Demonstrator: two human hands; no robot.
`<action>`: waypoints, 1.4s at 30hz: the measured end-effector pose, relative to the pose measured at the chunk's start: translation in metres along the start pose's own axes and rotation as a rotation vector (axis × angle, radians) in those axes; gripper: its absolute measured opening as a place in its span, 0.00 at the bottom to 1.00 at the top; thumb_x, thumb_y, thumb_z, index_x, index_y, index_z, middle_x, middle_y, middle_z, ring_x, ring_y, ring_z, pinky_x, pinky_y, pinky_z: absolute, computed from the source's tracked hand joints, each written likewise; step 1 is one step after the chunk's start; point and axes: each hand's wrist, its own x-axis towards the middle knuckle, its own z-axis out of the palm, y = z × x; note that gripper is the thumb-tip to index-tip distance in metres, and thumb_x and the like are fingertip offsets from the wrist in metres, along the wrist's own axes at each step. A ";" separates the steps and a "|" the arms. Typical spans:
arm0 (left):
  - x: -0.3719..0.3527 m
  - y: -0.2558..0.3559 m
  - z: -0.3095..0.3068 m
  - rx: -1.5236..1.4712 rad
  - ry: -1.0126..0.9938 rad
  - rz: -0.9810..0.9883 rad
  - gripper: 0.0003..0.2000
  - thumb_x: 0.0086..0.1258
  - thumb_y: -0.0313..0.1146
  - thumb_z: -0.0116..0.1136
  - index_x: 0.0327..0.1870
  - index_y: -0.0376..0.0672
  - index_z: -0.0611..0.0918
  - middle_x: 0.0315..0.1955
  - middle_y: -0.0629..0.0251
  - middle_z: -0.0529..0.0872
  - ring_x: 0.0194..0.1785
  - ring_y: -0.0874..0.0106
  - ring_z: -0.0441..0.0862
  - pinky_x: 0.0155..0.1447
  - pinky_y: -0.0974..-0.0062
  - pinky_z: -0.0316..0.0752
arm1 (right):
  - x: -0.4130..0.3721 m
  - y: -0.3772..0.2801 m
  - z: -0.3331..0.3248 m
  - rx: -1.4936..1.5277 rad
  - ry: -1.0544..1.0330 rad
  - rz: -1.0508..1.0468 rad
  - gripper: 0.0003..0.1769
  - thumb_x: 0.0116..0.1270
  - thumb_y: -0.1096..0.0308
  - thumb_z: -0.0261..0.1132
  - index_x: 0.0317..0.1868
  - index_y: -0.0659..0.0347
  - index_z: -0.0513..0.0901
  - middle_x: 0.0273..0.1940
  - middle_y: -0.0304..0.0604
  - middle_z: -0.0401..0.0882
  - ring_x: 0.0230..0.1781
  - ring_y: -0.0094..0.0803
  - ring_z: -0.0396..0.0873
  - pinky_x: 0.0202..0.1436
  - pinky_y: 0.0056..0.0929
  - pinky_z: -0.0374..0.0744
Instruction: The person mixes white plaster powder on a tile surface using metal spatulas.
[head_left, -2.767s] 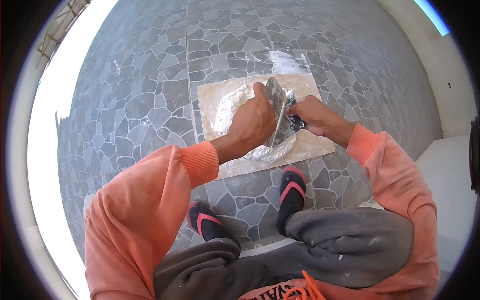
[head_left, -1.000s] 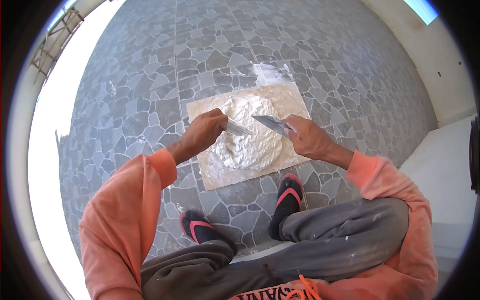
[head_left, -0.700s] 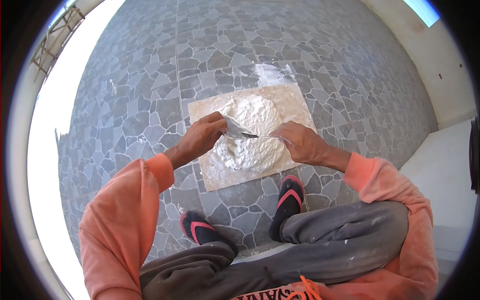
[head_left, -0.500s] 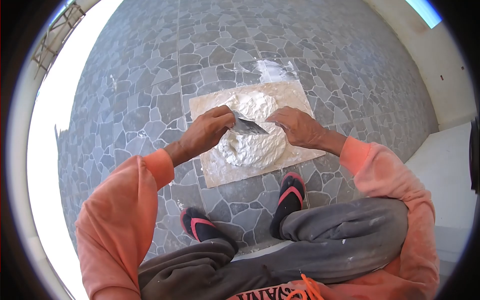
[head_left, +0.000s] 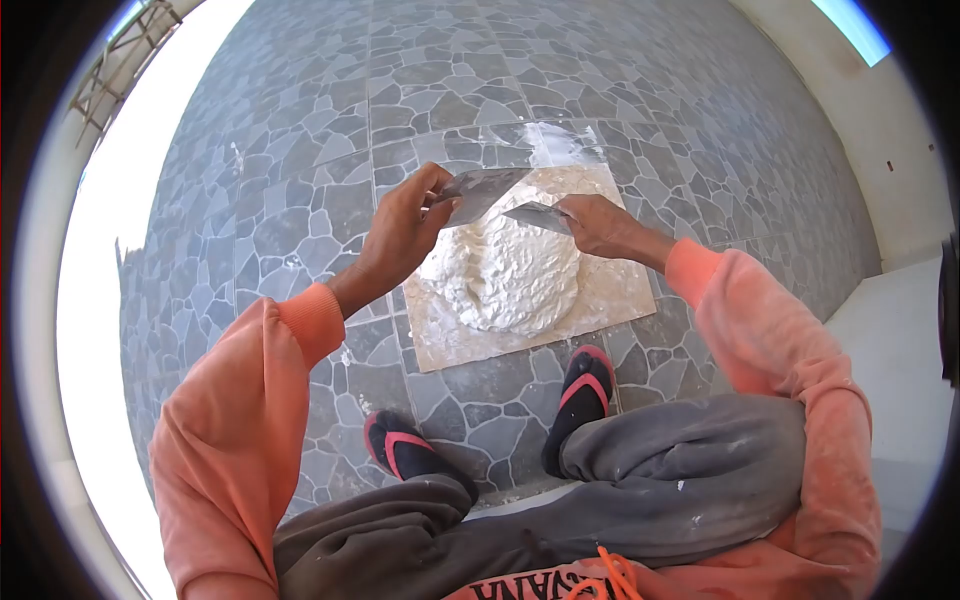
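Note:
My left hand (head_left: 408, 222) grips a wide flat metal blade (head_left: 484, 192), held above the upper left of a white paste mound. Pinched in my right hand (head_left: 598, 226) is a smaller metal scraper (head_left: 540, 216), its blade pointing left toward the wide one. A small gap shows between the two blades. Beneath them the thick white paste (head_left: 515, 278) lies heaped on a square beige board (head_left: 610, 290). The wide blade carries grey smears on its face.
The board rests on a grey stone-patterned floor (head_left: 300, 200). White smears (head_left: 562, 145) mark the floor beyond it. Two feet in black socks and red-strapped sandals (head_left: 405, 448) are near the board's close edge. A pale wall (head_left: 820, 90) stands at the right.
My left hand has moved up and left with the wide blade, now turned more outward. My right hand has shifted slightly right, and its scraper now shows clearly. The blades have separated.

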 end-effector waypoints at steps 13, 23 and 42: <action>0.000 -0.066 0.000 0.236 0.127 -0.229 0.18 0.71 0.32 0.51 0.58 0.36 0.67 0.40 0.34 0.83 0.45 0.36 0.79 0.49 0.47 0.70 | -0.012 -0.011 -0.014 0.011 -0.019 0.090 0.15 0.69 0.67 0.53 0.50 0.67 0.79 0.44 0.63 0.81 0.47 0.59 0.79 0.52 0.49 0.75; -0.029 -0.105 -0.028 0.376 -0.015 -0.416 0.20 0.70 0.31 0.51 0.59 0.32 0.66 0.40 0.31 0.81 0.47 0.35 0.77 0.52 0.45 0.69 | 0.001 -0.017 -0.074 -0.016 -0.261 0.102 0.14 0.69 0.65 0.56 0.45 0.67 0.79 0.34 0.53 0.81 0.35 0.42 0.77 0.43 0.41 0.73; -0.074 -0.131 -0.013 0.238 -0.227 -0.466 0.22 0.67 0.36 0.54 0.57 0.31 0.70 0.43 0.37 0.82 0.48 0.45 0.82 0.52 0.55 0.74 | 0.046 0.044 -0.029 1.309 -0.302 0.318 0.15 0.62 0.69 0.66 0.47 0.68 0.79 0.42 0.42 0.80 0.43 0.27 0.79 0.51 0.30 0.78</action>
